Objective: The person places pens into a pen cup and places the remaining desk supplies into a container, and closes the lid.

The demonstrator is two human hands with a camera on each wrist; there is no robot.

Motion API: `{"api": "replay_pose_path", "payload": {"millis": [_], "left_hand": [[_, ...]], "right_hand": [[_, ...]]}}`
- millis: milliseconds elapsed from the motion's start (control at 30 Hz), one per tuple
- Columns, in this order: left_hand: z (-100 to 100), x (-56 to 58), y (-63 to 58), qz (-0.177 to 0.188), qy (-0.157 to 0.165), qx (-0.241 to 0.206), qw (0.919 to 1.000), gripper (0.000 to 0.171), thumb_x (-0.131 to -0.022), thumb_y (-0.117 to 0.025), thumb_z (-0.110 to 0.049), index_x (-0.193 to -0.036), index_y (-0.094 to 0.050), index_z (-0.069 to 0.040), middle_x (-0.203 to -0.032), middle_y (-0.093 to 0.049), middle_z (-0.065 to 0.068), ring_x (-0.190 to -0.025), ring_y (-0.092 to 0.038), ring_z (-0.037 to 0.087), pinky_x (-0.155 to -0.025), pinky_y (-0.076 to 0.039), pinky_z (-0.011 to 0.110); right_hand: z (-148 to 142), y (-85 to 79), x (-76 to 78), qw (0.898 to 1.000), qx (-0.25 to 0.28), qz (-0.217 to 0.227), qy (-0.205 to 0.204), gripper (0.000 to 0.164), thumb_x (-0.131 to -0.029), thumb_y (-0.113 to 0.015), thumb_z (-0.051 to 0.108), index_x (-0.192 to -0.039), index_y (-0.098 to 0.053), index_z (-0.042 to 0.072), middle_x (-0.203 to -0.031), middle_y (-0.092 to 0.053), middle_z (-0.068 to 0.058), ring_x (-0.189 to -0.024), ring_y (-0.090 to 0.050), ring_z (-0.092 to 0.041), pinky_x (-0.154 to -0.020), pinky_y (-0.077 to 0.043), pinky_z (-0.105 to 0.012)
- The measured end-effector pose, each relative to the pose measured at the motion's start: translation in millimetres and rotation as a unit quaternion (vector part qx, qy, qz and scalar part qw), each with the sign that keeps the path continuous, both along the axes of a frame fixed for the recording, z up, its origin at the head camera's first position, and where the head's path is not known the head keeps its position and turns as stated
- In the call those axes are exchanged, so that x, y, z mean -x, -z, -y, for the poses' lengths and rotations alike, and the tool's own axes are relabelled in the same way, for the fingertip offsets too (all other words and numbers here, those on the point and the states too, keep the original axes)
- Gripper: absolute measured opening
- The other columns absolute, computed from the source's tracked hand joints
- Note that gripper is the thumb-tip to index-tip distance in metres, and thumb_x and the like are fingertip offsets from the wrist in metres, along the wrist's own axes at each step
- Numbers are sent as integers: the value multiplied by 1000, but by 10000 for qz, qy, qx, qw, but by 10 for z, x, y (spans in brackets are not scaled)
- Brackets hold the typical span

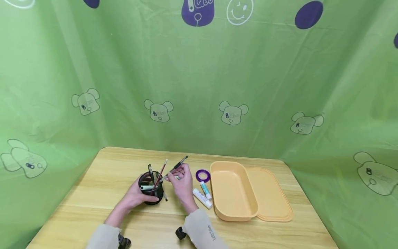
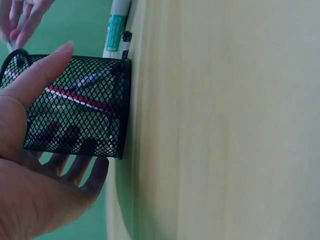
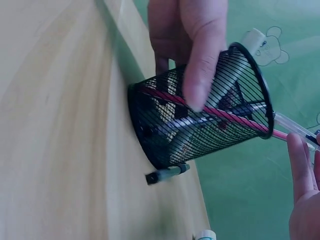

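Note:
My left hand (image 1: 135,195) grips a black mesh pen holder (image 2: 75,107) around its side, thumb on one side and fingers on the other. Inside the holder stand a red pencil (image 1: 160,172), a black-capped pen (image 1: 151,174) and a pale thick marker (image 1: 147,187). With the fingertips of my right hand (image 1: 183,185) I pinch a clear pen with a black grip (image 1: 178,165), tilted, its lower end at the holder's rim. Something small and pale green shows beside those fingers, too small to identify. Another pen (image 3: 167,173) lies on the table against the holder's base.
Right of my right hand lie a purple tape roll (image 1: 202,175), a teal-labelled glue stick (image 1: 205,190) and a white tube (image 1: 202,198). Beyond them sits an orange box (image 1: 234,217), with its lid (image 1: 271,193) flat alongside. A green curtain (image 1: 199,76) surrounds the wooden table (image 1: 155,228).

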State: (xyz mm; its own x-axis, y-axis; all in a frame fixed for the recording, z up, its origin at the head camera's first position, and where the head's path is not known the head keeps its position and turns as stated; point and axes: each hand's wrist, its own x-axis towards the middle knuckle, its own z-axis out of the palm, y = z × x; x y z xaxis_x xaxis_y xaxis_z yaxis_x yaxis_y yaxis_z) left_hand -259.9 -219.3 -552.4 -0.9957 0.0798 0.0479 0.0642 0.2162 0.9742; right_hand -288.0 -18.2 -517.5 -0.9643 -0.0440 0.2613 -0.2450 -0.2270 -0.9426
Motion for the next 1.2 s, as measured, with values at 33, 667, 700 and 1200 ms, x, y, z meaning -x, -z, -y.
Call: {"api": "replay_pose_path", "payload": {"millis": [33, 667, 700, 1200], "left_hand": [[-12, -1, 3, -11, -22, 4, 10000, 107, -58, -97, -3, -151, -45, -9, -144, -59, 20, -135, -52, 43, -121, -31, 65], [-8, 5, 39, -150, -157, 215, 9995, 99, -61, -98, -8, -145, -48, -7, -141, -62, 18, -135, -54, 41, -121, -32, 64], [-13, 5, 37, -149, -170, 237, 9995, 99, -61, -99, -8, -145, -48, -7, -141, -62, 18, -135, -54, 41, -121, -33, 64], [-49, -6, 41, -199, -287, 275, 9990, 99, -60, -99, -6, -144, -47, -4, -140, -61, 22, -133, -55, 42, -120, -36, 62]], "right_hand": [[9, 7, -8, 10000, -67, -11, 8, 35, -87, -69, -13, -114, -49, -6, -104, -62, -21, -90, -66, -22, -81, -66, -36], [65, 115, -55, 9859, -1666, -101, 105, 19, -93, -75, 13, -107, -65, 4, -100, -72, -9, -97, -67, -17, -90, -60, -35], [66, 115, -60, 9843, -1759, -78, 96, 18, -93, -75, 14, -106, -66, 5, -100, -72, -8, -97, -67, -16, -92, -59, -37], [59, 131, -66, 9816, -1890, -203, -163, 25, -90, -77, 6, -112, -68, 0, -103, -72, -16, -95, -65, -21, -95, -55, -47]]}}
